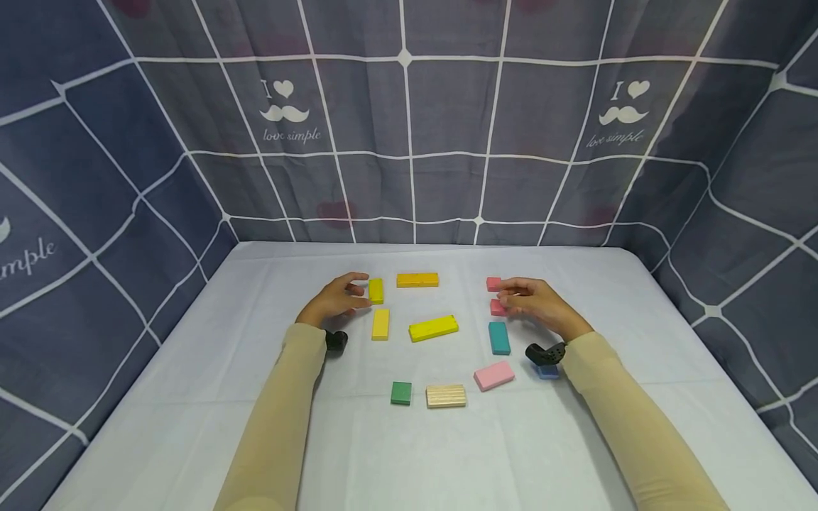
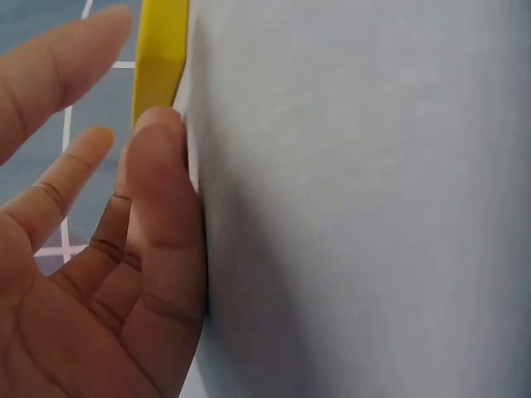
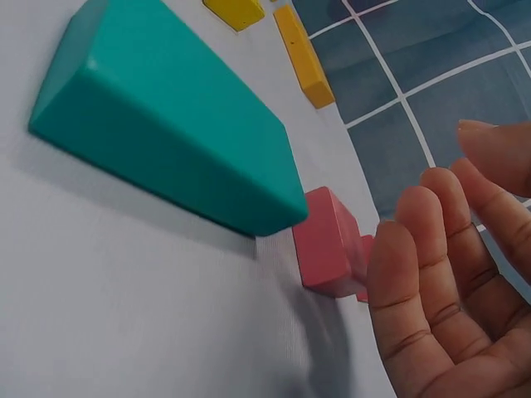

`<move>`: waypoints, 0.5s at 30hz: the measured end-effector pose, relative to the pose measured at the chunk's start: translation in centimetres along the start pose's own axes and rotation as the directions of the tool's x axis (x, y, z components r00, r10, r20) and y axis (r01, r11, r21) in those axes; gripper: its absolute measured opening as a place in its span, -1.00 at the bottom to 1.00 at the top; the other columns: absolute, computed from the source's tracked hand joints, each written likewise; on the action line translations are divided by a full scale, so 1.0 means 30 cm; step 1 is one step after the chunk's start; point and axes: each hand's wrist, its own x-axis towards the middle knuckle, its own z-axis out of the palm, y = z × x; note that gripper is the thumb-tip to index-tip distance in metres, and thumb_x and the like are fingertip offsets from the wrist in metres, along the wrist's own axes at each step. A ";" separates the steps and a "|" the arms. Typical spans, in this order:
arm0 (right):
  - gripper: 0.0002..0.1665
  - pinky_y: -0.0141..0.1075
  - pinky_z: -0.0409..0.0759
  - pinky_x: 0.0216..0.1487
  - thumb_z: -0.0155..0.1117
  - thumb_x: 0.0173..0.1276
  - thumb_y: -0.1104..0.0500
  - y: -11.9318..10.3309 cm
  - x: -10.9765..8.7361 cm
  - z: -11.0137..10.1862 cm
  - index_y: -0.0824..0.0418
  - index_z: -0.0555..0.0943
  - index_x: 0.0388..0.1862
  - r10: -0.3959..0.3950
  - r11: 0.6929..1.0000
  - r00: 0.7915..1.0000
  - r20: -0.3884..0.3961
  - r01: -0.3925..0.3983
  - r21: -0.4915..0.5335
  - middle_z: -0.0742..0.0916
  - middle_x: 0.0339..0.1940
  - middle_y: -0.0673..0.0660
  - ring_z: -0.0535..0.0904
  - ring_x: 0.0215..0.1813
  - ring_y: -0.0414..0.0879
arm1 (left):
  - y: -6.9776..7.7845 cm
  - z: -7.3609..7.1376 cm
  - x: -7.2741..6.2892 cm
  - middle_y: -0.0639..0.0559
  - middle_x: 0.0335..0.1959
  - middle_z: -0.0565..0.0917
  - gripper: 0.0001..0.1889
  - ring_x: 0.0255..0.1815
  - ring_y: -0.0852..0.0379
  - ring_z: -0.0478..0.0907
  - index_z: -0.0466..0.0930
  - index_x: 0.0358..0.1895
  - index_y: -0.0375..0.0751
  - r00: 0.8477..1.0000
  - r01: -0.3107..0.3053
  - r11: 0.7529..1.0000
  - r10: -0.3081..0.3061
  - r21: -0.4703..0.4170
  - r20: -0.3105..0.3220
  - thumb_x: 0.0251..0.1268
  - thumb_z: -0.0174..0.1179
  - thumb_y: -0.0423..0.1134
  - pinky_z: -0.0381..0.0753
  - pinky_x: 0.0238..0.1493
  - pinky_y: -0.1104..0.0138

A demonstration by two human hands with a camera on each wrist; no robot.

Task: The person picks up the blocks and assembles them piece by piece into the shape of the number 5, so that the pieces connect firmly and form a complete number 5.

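Both hands, left hand [image 1: 334, 297] and right hand [image 1: 540, 304]: fingers loosely parted, gripping nothing.
Far-left yellow block [image 1: 375, 292]: at our left fingertips, contact unclear; we should pinch its long sides squarely.
Red blocks [image 1: 493, 284]: beside our right fingertips; best touched lightly.
Teal block [image 1: 499, 338]: smooth, straight-edged oblong.
Tan block [image 1: 446, 396]: ribbed.

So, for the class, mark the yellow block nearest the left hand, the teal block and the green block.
Yellow block [image 1: 375, 290]: head view, on its top face.
Teal block [image 3: 182, 104]: right wrist view, on its upper face.
Green block [image 1: 401, 392]: head view, on its top face.
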 end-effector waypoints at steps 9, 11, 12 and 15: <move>-0.40 -0.36 0.71 0.13 0.28 0.62 0.32 -0.020 0.034 0.036 0.47 0.43 0.55 -0.037 0.999 0.999 -0.003 0.037 0.039 0.59 0.39 0.47 0.68 0.04 -0.11 | 0.002 0.004 0.006 -0.32 0.46 0.46 -0.19 0.13 -0.11 0.52 0.29 0.67 -0.11 0.999 -0.010 1.000 0.009 0.025 0.034 0.43 0.45 -0.19 0.58 0.16 0.23; -0.40 -0.37 0.70 0.12 0.28 0.63 0.32 -0.021 0.042 0.042 0.50 0.42 0.54 -0.044 0.998 0.999 -0.004 0.044 0.047 0.59 0.36 0.48 0.67 0.01 -0.15 | -0.003 0.003 0.009 -0.32 0.45 0.46 -0.19 0.15 -0.11 0.50 0.28 0.67 -0.13 0.999 -0.024 0.999 0.023 0.028 0.041 0.43 0.44 -0.20 0.56 0.18 0.23; -0.40 -0.38 0.70 0.11 0.28 0.62 0.32 -0.021 0.045 0.044 0.51 0.42 0.54 -0.046 0.998 0.999 -0.006 0.046 0.053 0.59 0.34 0.49 0.68 0.01 -0.15 | -0.004 0.003 0.010 -0.32 0.45 0.45 -0.19 0.14 -0.11 0.51 0.28 0.67 -0.14 0.999 -0.030 0.999 0.028 0.027 0.044 0.43 0.44 -0.21 0.56 0.17 0.23; -0.39 -0.38 0.70 0.10 0.29 0.61 0.32 -0.019 0.055 0.049 0.53 0.42 0.53 -0.061 0.996 0.998 -0.007 0.061 0.058 0.60 0.31 0.51 0.68 0.01 -0.12 | -0.006 0.003 0.013 -0.31 0.42 0.46 -0.19 0.04 -0.04 0.53 0.28 0.67 -0.14 0.999 -0.031 0.999 0.030 0.018 0.044 0.43 0.44 -0.22 0.57 0.11 0.28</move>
